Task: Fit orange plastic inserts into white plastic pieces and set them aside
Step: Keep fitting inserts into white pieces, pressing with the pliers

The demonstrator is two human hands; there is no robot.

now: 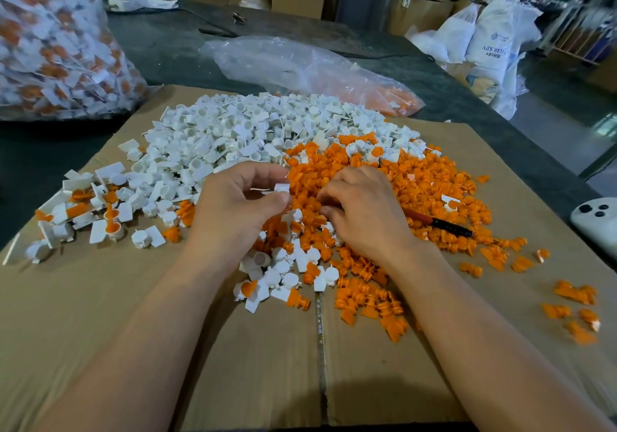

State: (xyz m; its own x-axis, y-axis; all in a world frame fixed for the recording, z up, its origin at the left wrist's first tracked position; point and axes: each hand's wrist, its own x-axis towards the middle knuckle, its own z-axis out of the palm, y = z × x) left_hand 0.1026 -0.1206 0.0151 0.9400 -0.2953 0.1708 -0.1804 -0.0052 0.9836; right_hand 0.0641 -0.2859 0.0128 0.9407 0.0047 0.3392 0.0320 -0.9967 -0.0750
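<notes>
- Left hand [242,201] pinches 1 white piece [282,187] between thumb and fingers, lifted just above the piles.
- Right hand [362,211] lies palm down on the orange inserts [430,191], fingers curled into them; whether it grips 1 cannot be told.
- White pile [233,131] spreads behind and left, on cardboard [133,314] covering the bench [160,47].
- A pen [440,223] lies among the inserts, right of the right hand.
- A filled bag [56,40] stands far left.

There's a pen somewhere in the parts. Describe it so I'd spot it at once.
Start at the cardboard sheet and find the orange pile on its right half. Just right of the right hand, the pen lies half buried in that pile. It is the only long, thin thing there, with an orange barrel and a black tip.
</notes>
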